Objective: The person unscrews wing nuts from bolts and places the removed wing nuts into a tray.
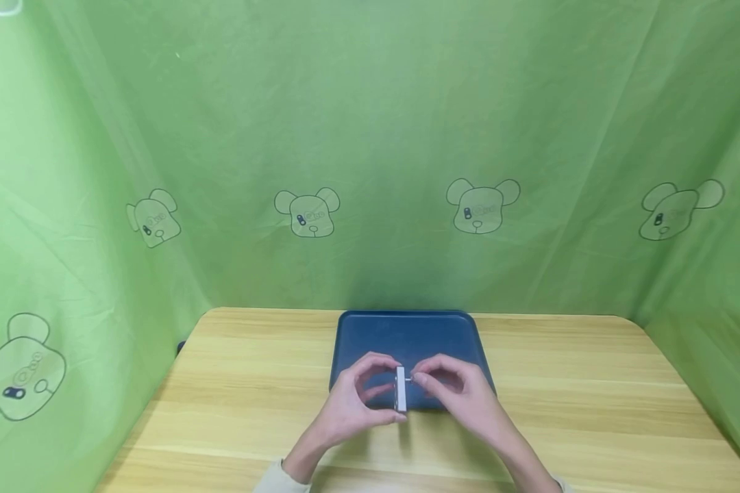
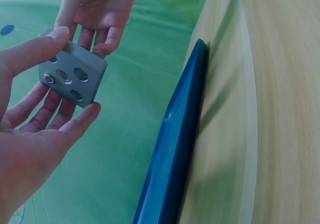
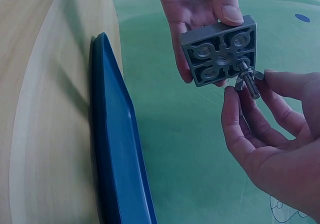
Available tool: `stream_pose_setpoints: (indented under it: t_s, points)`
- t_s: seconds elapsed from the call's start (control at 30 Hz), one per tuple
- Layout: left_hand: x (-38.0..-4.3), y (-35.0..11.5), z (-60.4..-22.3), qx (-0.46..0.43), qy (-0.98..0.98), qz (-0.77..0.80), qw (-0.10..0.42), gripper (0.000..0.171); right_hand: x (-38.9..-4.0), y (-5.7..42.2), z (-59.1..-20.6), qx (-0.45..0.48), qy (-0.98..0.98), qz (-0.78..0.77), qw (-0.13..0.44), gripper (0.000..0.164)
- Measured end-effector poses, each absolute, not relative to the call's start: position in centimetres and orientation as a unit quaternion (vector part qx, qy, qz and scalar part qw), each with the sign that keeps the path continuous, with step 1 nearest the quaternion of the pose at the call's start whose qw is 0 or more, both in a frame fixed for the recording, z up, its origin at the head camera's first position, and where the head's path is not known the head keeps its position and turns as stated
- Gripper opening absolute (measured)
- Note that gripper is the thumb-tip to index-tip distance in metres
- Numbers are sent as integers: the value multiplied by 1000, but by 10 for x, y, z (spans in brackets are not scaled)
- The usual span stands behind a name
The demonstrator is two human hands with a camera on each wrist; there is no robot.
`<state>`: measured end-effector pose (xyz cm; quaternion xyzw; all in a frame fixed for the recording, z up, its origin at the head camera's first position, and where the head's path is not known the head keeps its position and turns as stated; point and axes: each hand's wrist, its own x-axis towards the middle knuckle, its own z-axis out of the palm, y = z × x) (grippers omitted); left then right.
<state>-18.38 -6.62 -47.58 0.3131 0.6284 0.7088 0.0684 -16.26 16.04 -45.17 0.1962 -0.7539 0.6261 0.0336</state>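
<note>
The grey block (image 3: 220, 59), raised above the table (image 1: 592, 383), is gripped by its edges in the left hand (image 1: 351, 404). At its right, the right hand's (image 1: 462, 387) fingers pinch a wing nut (image 3: 247, 75) on a bolt (image 3: 254, 90). Turning seems in hand; next calls for small, steady twists.

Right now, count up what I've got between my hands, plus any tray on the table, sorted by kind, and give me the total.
Grey block: 1
Bolt: 1
Wing nut: 1
Blue tray: 1
Total: 4
</note>
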Motion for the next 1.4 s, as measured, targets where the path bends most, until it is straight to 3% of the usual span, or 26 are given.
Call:
stream_pose_setpoints:
  t_s: [0.63,1.4]
  points:
    - [-185,-66,-477,318,624,711,68,67,-160,160,-449,190,-751,632,21,34]
    - [-184,-66,-477,315,626,710,69,66,-161,158,-451,186,-756,627,20,18]
